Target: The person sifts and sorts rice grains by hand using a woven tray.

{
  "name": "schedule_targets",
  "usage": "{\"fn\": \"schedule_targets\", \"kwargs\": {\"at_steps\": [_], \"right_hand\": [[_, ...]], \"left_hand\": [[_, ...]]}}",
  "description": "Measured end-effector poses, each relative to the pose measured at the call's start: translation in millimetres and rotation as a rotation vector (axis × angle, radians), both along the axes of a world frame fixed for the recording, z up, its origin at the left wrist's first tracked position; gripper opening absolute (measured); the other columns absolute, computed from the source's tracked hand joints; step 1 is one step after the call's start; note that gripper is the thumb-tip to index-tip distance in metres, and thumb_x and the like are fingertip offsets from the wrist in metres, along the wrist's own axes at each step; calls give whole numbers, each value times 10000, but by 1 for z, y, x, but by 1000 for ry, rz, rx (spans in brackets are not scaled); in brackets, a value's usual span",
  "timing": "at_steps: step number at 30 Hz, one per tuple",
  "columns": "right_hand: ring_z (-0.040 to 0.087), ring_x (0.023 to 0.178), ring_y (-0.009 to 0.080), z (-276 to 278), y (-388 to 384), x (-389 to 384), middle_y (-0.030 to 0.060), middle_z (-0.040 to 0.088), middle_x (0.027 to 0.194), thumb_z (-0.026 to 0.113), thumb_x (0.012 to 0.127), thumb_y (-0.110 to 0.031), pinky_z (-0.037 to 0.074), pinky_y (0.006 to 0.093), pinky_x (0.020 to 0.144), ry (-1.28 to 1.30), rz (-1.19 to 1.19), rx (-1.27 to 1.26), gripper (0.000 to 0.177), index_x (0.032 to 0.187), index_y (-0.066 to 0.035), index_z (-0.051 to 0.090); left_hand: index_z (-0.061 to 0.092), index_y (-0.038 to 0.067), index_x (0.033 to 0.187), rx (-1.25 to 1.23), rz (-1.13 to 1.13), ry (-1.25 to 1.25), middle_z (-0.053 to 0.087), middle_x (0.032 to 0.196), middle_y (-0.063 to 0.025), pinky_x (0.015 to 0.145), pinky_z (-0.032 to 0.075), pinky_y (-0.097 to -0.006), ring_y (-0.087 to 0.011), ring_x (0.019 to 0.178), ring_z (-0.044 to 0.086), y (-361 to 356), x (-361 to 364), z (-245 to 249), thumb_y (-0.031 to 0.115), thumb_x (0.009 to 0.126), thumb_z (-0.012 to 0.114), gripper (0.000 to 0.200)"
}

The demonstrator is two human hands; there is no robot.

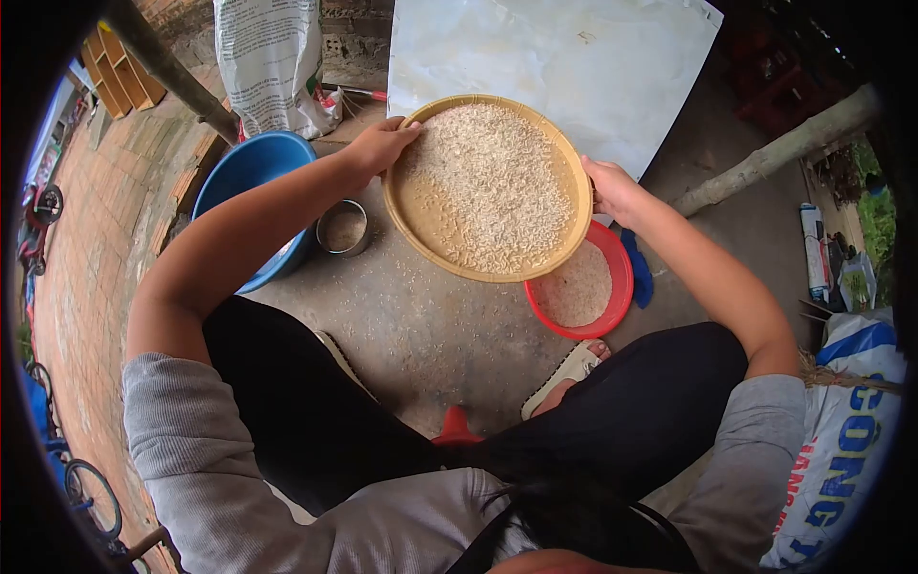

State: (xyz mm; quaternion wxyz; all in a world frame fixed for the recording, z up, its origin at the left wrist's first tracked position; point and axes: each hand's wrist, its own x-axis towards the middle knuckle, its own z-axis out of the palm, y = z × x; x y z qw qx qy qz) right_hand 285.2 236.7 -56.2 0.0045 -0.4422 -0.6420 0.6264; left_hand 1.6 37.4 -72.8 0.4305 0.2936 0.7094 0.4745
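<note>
A round, shallow bamboo winnowing basket is held up in front of me above the floor. Pale grains, which look like rice, are heaped toward its far and right side, with a thinner scatter at the lower left. My left hand grips the rim at the upper left, thumb over the edge. On the right rim my right hand is closed too, its fingers partly hidden behind the basket. Below the basket's right edge sits a red basin with fine pale grain in it, partly covered.
A blue tub and a small metal bowl with grain stand at the left. Behind is a large white board beside a printed sack. Grains dot the concrete floor. Wooden poles and another sack are at the right.
</note>
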Motion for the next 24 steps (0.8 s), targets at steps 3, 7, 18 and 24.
{"fn": "schedule_targets", "kwargs": {"at_steps": [3, 7, 18, 24], "right_hand": [[610, 878, 175, 8, -8, -7, 86, 613, 1029, 276, 999, -367, 489, 353, 789, 39, 107, -34, 423, 1103, -49, 535], [608, 865, 175, 2, 6, -3, 84, 611, 1018, 277, 999, -365, 489, 351, 791, 66, 62, -34, 426, 1121, -49, 536], [611, 883, 170, -4, 10, -7, 61, 619, 1011, 313, 992, -386, 497, 330, 787, 74, 72, -104, 442, 1159, -39, 529], [620, 841, 168, -20, 23, -5, 85, 629, 973, 316, 989, -380, 507, 346, 755, 0, -135, -29, 439, 1088, -40, 575]], "left_hand": [[555, 69, 1159, 25, 55, -56, 626, 916, -44, 714, 505, -334, -137, 785, 604, -6, -9, 5, 299, 949, 472, 322], [547, 79, 1166, -24, 94, 17, 617, 891, -43, 668, 497, -323, -127, 790, 591, -4, 9, -9, 310, 949, 459, 330], [559, 58, 1150, -10, 168, -62, 621, 910, -52, 727, 489, -310, -140, 777, 593, -3, 6, -15, 307, 951, 465, 332], [544, 53, 1172, -126, 58, 67, 610, 964, -69, 685, 485, -320, -145, 767, 577, 5, 22, -2, 348, 944, 458, 383]]}}
